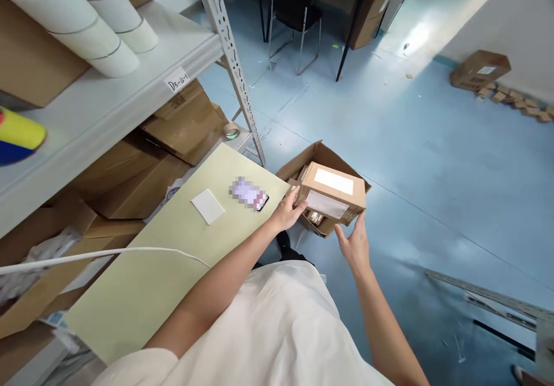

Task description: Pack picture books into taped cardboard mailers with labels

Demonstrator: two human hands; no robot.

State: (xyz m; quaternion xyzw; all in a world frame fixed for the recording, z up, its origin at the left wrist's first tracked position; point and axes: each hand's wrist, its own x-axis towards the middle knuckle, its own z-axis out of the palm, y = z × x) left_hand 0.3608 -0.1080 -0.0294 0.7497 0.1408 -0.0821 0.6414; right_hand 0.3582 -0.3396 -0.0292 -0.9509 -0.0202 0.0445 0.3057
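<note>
Between my two hands is a small closed cardboard box [360, 197] with a white label on its top and another on its side. My left hand [289, 210] grips its left end, fingers partly hidden behind the edge. At the lower right corner, my right hand [355, 244] supports it with thumb and fingers apart; the fingertips meet the box's edge. Below it stands an open carton [331, 154] on the floor, with other small brown boxes inside. The held box hides much of the carton's inside.
A pale green tabletop [160, 291] at my left carries a phone [250, 194] and a white card [208, 206]. Metal shelving [236, 57] with cartons, rolls and a tape roll [231, 130] rises beyond. A chair [294, 5] and desk stand at the back; a metal frame [489, 293] is at lower right.
</note>
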